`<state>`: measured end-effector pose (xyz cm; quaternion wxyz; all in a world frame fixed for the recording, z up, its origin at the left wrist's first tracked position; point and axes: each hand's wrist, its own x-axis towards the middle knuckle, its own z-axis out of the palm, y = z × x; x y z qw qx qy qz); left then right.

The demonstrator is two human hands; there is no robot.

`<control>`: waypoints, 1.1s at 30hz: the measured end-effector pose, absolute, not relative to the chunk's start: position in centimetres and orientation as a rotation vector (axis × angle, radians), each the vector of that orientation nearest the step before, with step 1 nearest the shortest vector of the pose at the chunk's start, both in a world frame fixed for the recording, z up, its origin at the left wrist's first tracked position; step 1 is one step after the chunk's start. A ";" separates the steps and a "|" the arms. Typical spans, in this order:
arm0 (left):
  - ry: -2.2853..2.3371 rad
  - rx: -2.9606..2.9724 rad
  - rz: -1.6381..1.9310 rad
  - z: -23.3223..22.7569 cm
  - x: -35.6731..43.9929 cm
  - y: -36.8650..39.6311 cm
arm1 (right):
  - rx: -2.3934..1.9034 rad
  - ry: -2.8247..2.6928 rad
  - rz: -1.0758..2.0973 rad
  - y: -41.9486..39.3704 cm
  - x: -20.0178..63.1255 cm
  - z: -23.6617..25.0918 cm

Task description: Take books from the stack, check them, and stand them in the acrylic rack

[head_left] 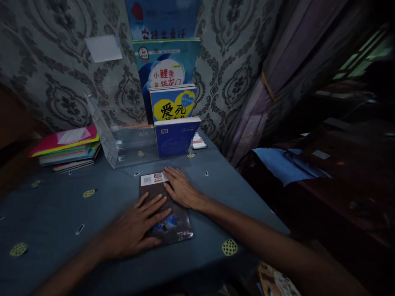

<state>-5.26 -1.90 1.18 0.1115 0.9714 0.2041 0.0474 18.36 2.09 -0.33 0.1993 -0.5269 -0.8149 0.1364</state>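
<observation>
A dark book [173, 224] with a white barcode label lies flat on the blue tablecloth [61, 213] in front of me. My left hand [138, 226] rests palm down on its left side, fingers spread. Over the far right corner of the book lies my right hand [180, 187], also flat, fingers pointing toward the label. Neither hand grips the book. Behind it, a clear acrylic stand [123, 139] holds several blue books [175, 135] upright in stepped rows against the wall.
A stack of colourful books [68, 150] lies at the back left of the table. A purple curtain [262, 82] hangs on the right, with dark furniture and a blue cloth [284, 164] beyond the table edge. Another book [277, 281] lies below the front edge.
</observation>
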 end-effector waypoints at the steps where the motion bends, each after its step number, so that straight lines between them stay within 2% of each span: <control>1: 0.558 2.845 0.129 1.4 -5.4 -2.3 | -1.458 -2.280 0.384 2.1 18.4 -0.4; 11: 0.518 2.797 0.047 2.1 -6.0 -5.5 | -1.342 -2.530 0.400 1.7 18.3 1.0; 21: 0.553 2.789 0.010 0.6 -6.0 -9.1 | -1.146 -2.629 0.460 -1.9 19.3 1.4; 28: 0.528 2.859 0.086 -1.0 -6.3 -10.6 | -1.086 -2.686 0.572 -4.7 20.1 2.3; 33: 0.438 2.911 0.200 0.0 -6.6 -11.0 | -1.019 -2.652 0.648 -7.2 21.2 2.6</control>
